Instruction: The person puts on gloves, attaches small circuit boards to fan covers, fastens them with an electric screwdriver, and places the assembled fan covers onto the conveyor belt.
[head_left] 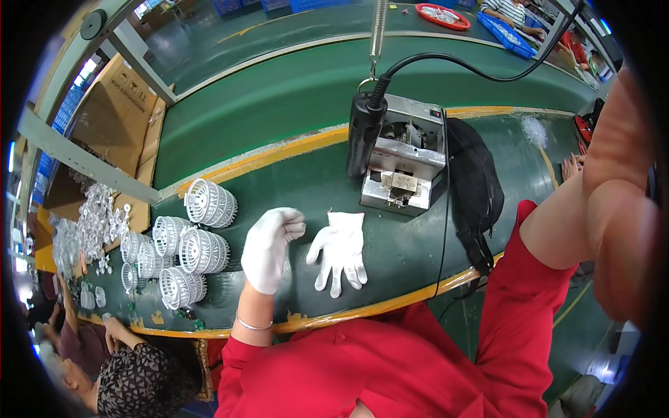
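My left hand (270,249), in a white glove, is above the green bench with its fingers curled in. Nothing shows in its grasp. Just right of it lies a second white glove (341,252), flat, fingers toward me. Bare and very close to the camera, my right hand (620,188) is raised at the right edge; its fingers are blurred and partly cut off. A black electric screwdriver (365,136) hangs from a spring in front of a metal screw feeder (408,157). Stacks of white plastic baskets (203,251) stand left of my left hand.
A black bag (475,188) lies beside the feeder. A green conveyor belt (279,97) runs behind the bench. At left are a cardboard box (115,104) and small white parts (101,216). Co-workers sit at lower left and far right. A cable hangs over the bench's front edge.
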A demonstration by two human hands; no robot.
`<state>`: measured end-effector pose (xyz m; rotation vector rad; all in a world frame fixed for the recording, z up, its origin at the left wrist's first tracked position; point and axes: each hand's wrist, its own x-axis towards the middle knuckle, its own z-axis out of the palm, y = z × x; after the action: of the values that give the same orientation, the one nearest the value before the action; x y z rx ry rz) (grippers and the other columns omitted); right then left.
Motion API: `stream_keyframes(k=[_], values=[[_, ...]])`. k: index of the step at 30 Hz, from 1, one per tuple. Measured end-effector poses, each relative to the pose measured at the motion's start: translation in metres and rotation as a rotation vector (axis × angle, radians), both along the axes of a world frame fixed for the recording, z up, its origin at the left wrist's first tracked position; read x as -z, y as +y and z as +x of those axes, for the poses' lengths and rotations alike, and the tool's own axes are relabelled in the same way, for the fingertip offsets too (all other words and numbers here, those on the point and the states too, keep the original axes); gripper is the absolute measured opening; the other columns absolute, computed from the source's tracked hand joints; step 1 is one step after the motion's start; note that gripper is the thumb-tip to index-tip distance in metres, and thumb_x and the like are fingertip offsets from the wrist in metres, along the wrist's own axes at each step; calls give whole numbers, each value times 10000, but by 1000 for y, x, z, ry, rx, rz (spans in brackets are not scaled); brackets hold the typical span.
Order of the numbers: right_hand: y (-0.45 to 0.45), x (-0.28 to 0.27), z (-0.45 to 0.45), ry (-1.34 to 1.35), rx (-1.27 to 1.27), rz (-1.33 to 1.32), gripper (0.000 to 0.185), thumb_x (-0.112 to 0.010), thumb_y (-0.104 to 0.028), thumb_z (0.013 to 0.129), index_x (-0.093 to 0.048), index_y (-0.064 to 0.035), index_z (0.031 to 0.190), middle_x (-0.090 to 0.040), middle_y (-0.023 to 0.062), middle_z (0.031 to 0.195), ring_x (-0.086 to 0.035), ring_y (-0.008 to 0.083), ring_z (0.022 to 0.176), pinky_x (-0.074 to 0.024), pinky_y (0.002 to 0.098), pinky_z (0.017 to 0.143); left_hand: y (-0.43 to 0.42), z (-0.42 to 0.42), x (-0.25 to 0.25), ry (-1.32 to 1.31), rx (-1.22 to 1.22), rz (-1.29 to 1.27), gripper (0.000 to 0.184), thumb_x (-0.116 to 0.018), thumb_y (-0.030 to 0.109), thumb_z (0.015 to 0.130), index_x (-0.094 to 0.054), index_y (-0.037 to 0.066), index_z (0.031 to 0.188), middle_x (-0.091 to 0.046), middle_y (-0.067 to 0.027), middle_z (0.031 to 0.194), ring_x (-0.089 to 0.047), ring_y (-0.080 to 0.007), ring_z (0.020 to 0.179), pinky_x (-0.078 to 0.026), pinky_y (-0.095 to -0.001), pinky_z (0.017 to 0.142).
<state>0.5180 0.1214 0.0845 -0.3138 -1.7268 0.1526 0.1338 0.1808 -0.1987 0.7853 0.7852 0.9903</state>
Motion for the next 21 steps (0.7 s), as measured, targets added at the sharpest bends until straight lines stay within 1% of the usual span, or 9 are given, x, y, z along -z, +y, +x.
stream_keyframes(k=[2,5,7,10,12,13,15,19,21], values=[[-1,0,-2,-1,16,2,290,-683,2,762,-617,15,1044,-634,87,962,-611,184,817,-489,283,721,-13,33,-56,499,-59,238,307,-530,175,920,-575,-42,1132,-629,-118,1042,-604,-192,915,-467,-301,862],[-1,1,-13,-24,89,19,284,-682,7,761,-620,16,1039,-638,85,956,-614,181,805,-492,280,711,-9,42,-31,838,11,377,597,-670,299,804,-496,-21,1277,-635,-146,1038,-605,-209,944,-488,-305,813],[-2,6,-26,-42,203,47,281,-682,10,761,-622,16,1035,-640,84,951,-617,180,797,-494,278,705,0,54,-42,1172,355,220,799,-715,390,730,-416,-19,1348,-635,-203,1051,-634,-272,944,-490,-318,819],[-4,51,-61,-184,364,-117,275,-681,15,761,-625,16,1030,-643,82,944,-620,177,785,-497,275,695,-8,60,-25,1182,460,431,620,-640,284,798,-444,56,1341,-622,-226,1109,-597,-355,1046,-476,-368,880],[-10,103,-88,-200,271,-669,119,-644,1,789,-665,19,905,-656,111,890,-632,188,765,-507,283,689,-17,66,-39,1130,410,489,524,-595,149,814,-466,73,1317,-608,-233,1112,-585,-380,1036,-474,-388,882],[-11,134,-96,-261,231,-870,192,-665,-40,803,-650,3,990,-655,121,956,-643,192,816,-512,286,694,-21,66,-49,1103,416,557,509,-611,135,800,-498,93,1294,-620,-211,1076,-605,-354,990,-484,-368,850],[-12,206,-105,-405,419,-740,331,-702,-149,797,-615,-32,1094,-623,125,1068,-616,261,887,-512,338,742,-28,58,-54,1025,397,787,494,-635,87,762,-555,140,1246,-625,-163,1004,-611,-335,903,-494,-361,795],[-24,232,-124,-372,351,-818,178,-710,-222,784,-661,-65,855,-610,88,803,-600,268,763,-487,362,666,-36,50,-60,1059,293,977,503,-666,28,683,-596,97,1176,-628,-148,846,-584,-346,814,-473,-419,766],[-23,233,-134,-270,345,-780,185,-700,-226,802,-634,-53,815,-594,74,781,-584,250,742,-473,357,640,-45,55,-66,1131,-89,1115,512,-699,-9,614,-607,47,1115,-584,-172,1034,-540,-355,951,-433,-445,856]])
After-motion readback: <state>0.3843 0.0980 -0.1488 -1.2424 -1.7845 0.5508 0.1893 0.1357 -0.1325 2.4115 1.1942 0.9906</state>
